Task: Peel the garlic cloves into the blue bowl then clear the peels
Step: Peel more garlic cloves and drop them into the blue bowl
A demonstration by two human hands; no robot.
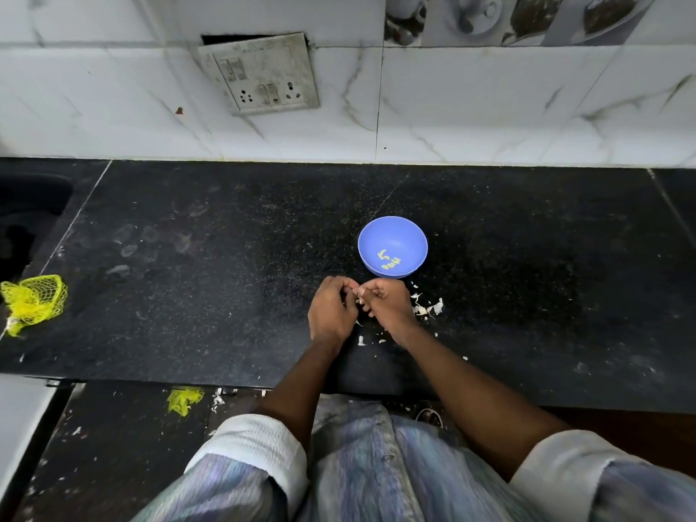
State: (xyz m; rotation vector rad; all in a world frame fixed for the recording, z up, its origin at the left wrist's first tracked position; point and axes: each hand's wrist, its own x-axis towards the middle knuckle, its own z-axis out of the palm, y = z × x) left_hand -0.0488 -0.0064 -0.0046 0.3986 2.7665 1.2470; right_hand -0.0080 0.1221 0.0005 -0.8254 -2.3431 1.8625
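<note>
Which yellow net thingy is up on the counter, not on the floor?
The bigger yellow net at the counter's far left edge. The smaller yellow scrap lies on the floor below the counter's front edge.

Both hands meet over the counter (226, 239), the left hand (331, 310) touching the right hand (389, 305) at the fingertips. Just behind the right hand sits the bowl (392, 235), cloves (388, 259) lying inside it. Peels (427, 307) lie just right of the right hand, more between the wrists. Far left of the hands, a net bag (34, 301) lies on the counter's edge. Behind everything, on the wall, a switchboard (260, 73).
</note>
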